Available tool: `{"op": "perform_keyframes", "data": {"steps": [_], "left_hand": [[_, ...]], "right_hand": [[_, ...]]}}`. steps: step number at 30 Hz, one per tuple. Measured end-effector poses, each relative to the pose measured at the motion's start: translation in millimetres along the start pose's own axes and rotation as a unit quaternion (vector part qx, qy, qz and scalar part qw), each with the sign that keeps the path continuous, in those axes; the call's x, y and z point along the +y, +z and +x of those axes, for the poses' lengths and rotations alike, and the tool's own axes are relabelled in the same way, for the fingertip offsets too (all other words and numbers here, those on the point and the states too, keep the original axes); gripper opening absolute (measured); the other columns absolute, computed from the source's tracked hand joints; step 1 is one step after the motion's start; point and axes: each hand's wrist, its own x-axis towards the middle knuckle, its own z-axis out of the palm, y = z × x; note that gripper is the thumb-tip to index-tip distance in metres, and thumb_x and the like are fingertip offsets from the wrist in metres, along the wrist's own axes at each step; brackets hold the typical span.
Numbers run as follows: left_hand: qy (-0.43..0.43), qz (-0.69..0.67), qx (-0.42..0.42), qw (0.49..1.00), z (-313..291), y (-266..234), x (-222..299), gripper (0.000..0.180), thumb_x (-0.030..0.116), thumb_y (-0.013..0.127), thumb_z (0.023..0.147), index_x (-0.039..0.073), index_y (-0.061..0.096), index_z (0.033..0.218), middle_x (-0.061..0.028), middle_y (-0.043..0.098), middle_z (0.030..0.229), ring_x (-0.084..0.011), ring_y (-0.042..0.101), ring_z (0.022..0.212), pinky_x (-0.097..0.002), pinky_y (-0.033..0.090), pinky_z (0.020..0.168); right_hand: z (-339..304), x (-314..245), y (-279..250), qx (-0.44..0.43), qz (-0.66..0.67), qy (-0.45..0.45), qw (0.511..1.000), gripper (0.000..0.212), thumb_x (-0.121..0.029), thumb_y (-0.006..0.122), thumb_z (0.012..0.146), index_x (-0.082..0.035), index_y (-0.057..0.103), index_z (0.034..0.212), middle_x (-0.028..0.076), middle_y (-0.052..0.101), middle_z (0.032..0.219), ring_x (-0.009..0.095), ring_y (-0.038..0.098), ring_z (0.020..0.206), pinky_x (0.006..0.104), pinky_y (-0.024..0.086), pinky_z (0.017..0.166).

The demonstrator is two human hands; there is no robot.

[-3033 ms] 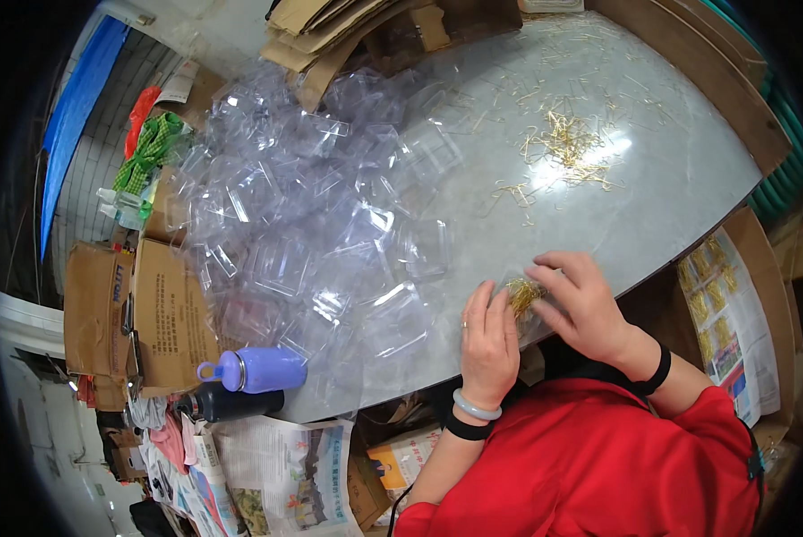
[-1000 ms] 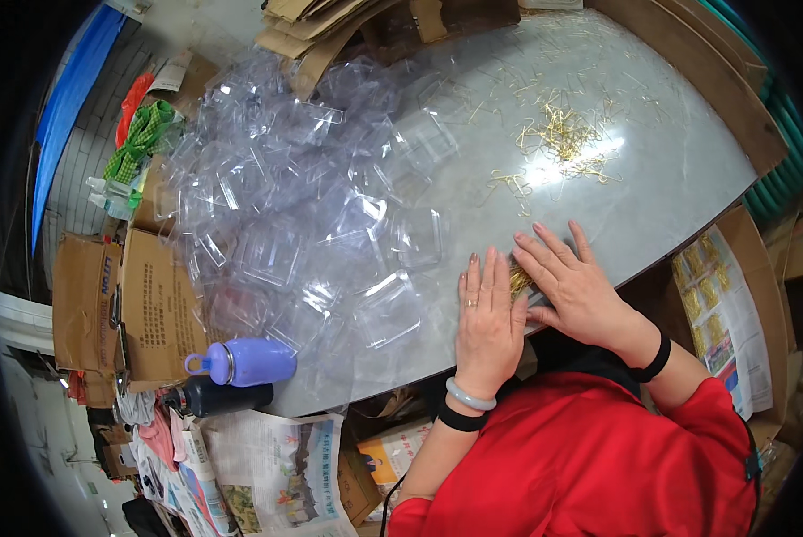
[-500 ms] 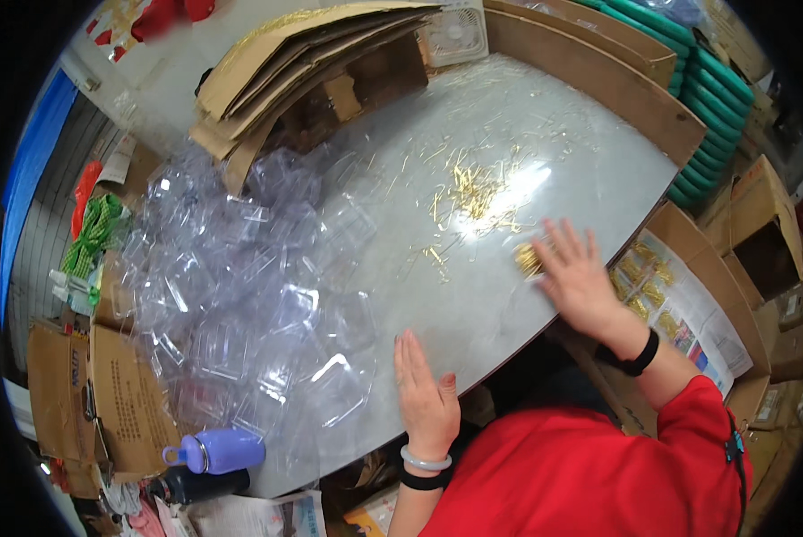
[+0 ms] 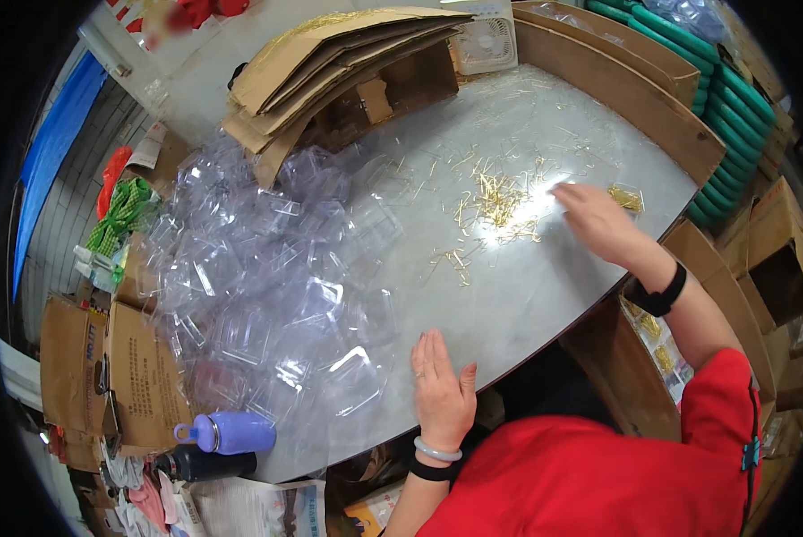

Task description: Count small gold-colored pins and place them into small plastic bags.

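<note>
My left hand (image 4: 444, 398) rests at the table's near edge, fingers stretched out, holding nothing. Over the tabletop my right hand (image 4: 606, 225) reaches out with its fingers extended and nothing visible in it. Just left of its fingertips lies a loose pile of thin gold-coloured metal hooks (image 4: 500, 201), with a smaller group of hooks (image 4: 455, 264) nearer to me. Beyond the right hand, by the table's right edge, a small clear plastic box (image 4: 627, 198) holds a bunch of gold hooks. Many clear plastic boxes (image 4: 267, 286) are heaped across the table's left side.
Stacked cardboard flaps (image 4: 348, 63) stand at the far left beside a white fan (image 4: 486, 43). A cardboard strip (image 4: 616, 85) borders the far right edge. A purple bottle (image 4: 236, 433) and a black bottle (image 4: 206, 464) lie near left. An open carton (image 4: 634, 358) sits below the right edge.
My right hand has moved away from me, off the bunch of hooks it was touching. A clear box with hooks now shows near the right edge. My left hand stays by the near edge.
</note>
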Motion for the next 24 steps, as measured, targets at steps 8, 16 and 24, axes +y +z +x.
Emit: {"op": "perform_keyframes", "data": {"steps": [8, 16, 24], "left_hand": [[0.012, 0.007, 0.027, 1.0, -1, 2, -1, 0.063, 0.035, 0.054, 0.104, -0.01, 0.04, 0.146, -0.0303, 0.048, 0.143, -0.048, 0.044, 0.135, -0.0507, 0.035, 0.114], [0.014, 0.02, 0.034, 0.999, 2, 4, -1, 0.066, 0.026, 0.068, 0.095, -0.011, 0.042, 0.143, -0.0286, 0.043, 0.148, -0.0463, 0.038, 0.14, -0.0491, 0.037, 0.114], [0.014, 0.03, 0.02, 0.999, 5, 4, 1, 0.067, 0.025, 0.07, 0.093, -0.011, 0.043, 0.142, -0.0296, 0.042, 0.147, -0.0471, 0.038, 0.139, -0.0495, 0.038, 0.113]], "right_hand": [[73, -57, 38, -0.08, 0.022, -0.252, 0.964, 0.04, -0.005, 0.064, 0.084, -0.01, 0.062, 0.123, 0.009, 0.061, 0.108, 0.028, 0.061, 0.104, 0.0398, 0.051, 0.091], [96, -105, 28, -0.085, 0.066, -0.296, 0.949, 0.013, -0.013, 0.068, 0.083, -0.009, 0.068, 0.096, 0.009, 0.062, 0.11, 0.03, 0.06, 0.106, 0.0405, 0.05, 0.09], [124, -45, 5, -0.13, 0.44, 0.012, 0.888, 0.019, -0.019, 0.059, 0.099, -0.005, 0.061, 0.11, 0.009, 0.07, 0.106, 0.018, 0.067, 0.097, 0.0319, 0.052, 0.087]]}}
